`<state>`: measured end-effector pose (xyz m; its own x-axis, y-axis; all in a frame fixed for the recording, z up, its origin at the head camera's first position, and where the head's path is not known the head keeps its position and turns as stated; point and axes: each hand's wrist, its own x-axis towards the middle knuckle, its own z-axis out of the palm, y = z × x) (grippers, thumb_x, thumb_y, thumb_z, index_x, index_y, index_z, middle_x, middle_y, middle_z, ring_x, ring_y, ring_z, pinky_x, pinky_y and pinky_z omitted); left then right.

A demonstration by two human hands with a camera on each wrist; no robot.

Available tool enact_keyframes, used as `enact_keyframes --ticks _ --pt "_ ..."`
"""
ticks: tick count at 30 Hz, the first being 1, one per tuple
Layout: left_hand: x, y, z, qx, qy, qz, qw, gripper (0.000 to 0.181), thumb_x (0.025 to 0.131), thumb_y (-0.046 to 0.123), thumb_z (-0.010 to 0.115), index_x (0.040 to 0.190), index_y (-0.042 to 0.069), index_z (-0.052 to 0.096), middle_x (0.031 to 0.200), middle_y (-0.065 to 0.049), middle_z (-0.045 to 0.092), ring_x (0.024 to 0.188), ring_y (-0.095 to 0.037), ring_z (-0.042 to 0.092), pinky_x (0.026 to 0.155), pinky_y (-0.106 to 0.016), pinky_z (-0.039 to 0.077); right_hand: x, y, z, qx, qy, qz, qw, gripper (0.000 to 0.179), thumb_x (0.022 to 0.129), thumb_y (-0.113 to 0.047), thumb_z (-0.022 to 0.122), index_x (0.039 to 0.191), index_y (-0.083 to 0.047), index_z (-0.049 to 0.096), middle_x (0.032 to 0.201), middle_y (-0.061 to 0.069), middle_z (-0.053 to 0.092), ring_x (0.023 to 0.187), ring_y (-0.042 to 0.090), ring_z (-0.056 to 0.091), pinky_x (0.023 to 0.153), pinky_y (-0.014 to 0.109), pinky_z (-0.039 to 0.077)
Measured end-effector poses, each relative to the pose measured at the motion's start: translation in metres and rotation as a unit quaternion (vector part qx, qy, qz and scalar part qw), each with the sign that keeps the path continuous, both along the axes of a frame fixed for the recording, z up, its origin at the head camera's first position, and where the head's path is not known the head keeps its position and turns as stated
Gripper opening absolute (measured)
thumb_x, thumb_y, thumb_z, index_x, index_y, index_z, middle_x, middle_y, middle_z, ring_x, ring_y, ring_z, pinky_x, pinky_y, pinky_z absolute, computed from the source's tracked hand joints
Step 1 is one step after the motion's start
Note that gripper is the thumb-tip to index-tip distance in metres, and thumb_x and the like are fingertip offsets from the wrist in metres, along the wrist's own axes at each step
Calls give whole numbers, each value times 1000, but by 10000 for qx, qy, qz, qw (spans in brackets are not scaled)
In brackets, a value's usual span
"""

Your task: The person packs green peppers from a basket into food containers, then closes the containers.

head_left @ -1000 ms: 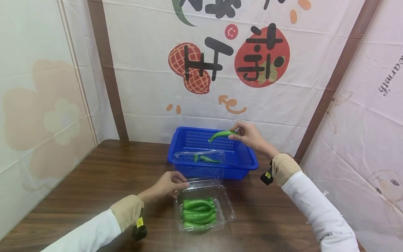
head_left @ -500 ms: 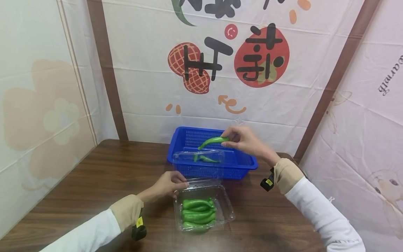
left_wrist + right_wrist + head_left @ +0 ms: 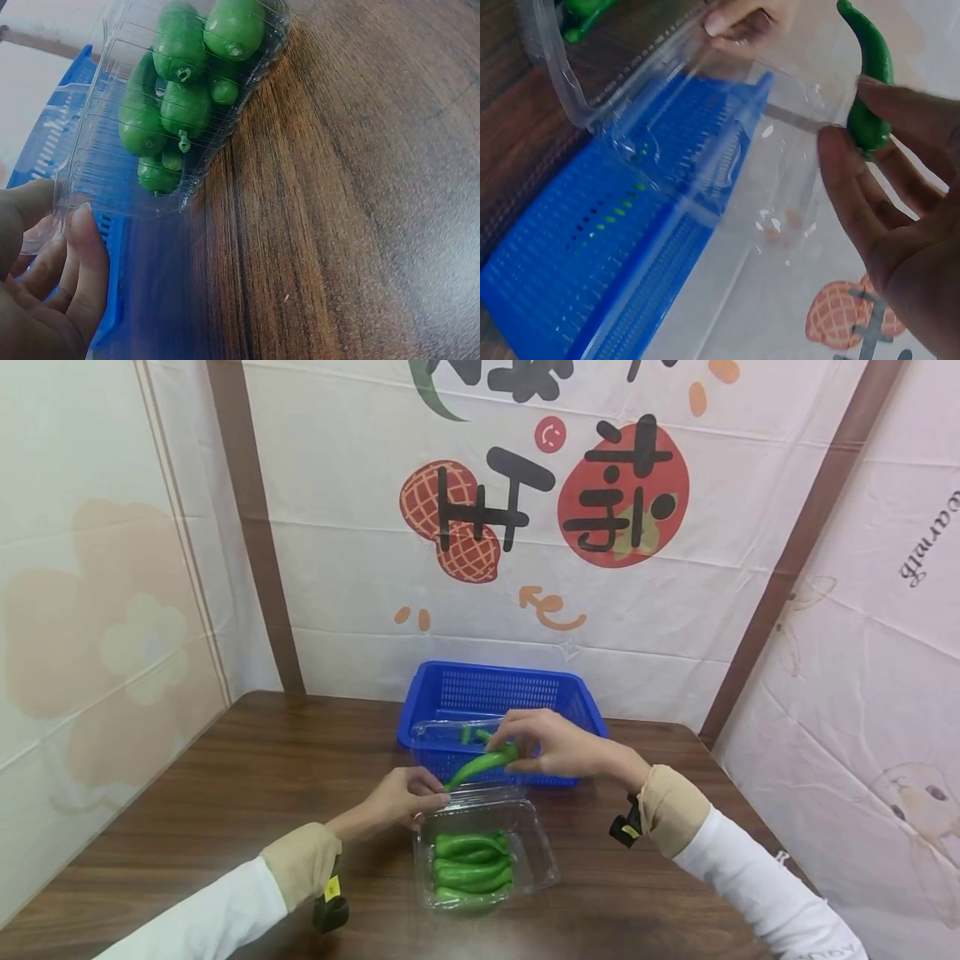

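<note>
A clear plastic clamshell box (image 3: 536, 852) stands on the table with its lid raised toward the back. Several green peppers (image 3: 472, 875) lie stacked inside it. My left hand (image 3: 397, 797) pinches the box's rim at the back left corner, by the hinge; the left wrist view shows thumb and fingers on that edge. Above the hinge, my right hand (image 3: 558, 743) holds one curved green pepper (image 3: 870, 52) by its thick end, between thumb and fingers. Its thin tip points toward my left hand. Behind the lid sits a blue basket (image 3: 495, 689), with some green pieces seen through the plastic.
The brown wooden table (image 3: 225, 777) spreads to both sides of the box. A printed white cloth (image 3: 345, 568) hangs behind the basket, and more cloth hangs at left and right. The raised lid (image 3: 780, 150) stands between the box and the basket.
My right hand has brought the pepper from over the basket toward me and to the left, down near the box's hinge. My left hand and the box have stayed in place.
</note>
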<state>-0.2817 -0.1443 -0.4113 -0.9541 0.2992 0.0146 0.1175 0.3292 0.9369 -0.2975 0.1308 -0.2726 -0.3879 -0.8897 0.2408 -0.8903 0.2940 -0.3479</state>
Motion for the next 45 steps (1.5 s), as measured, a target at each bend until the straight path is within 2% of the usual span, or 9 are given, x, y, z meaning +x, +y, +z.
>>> enact_keyframes --ticks 5,11,17,26,36,45 --pt "1 0 0 -43 -2 22 10000 26 89 18 76 101 -2 63 81 -7 68 60 -16 58 53 -34 58 8 -9 -13 607 -185 82 9979 31 83 -1 76 111 -11 69 104 -3 61 78 5 62 70 24 56" --pt "2 0 1 -49 31 42 10000 28 89 19 76 102 -2 64 84 -8 69 62 -17 59 54 -36 58 9 -16 -35 1071 -461 163 9930 31 82 -7 80 110 -14 68 103 -5 63 80 4 60 71 18 52" --pt "1 0 1 -50 45 42 10000 28 89 18 76 102 -3 64 84 -9 69 62 -17 59 54 -35 58 10 -22 -51 1238 -557 180 9906 31 82 -12 81 110 -13 67 102 -7 62 85 4 58 75 17 50" --pt "0 0 0 -98 13 29 9999 28 89 19 76 102 -2 64 85 -9 70 62 -17 59 54 -34 58 11 -29 -70 1352 -669 202 9884 34 80 -16 83 109 -13 66 100 -7 62 80 3 58 73 15 50" --pt "2 1 1 -76 69 36 9999 28 88 19 77 102 -2 64 84 -8 69 60 -16 58 53 -36 58 12 -29 -78 1398 -657 478 9868 33 79 -19 84 107 -11 68 99 -7 63 83 1 57 73 13 49" --pt "2 1 1 -67 114 40 9999 27 88 18 77 101 -2 64 83 -9 69 59 -16 58 52 -36 58 13 -31 -83 1543 -607 379 9854 36 80 -20 84 111 -11 67 100 -5 64 81 2 57 71 12 48"
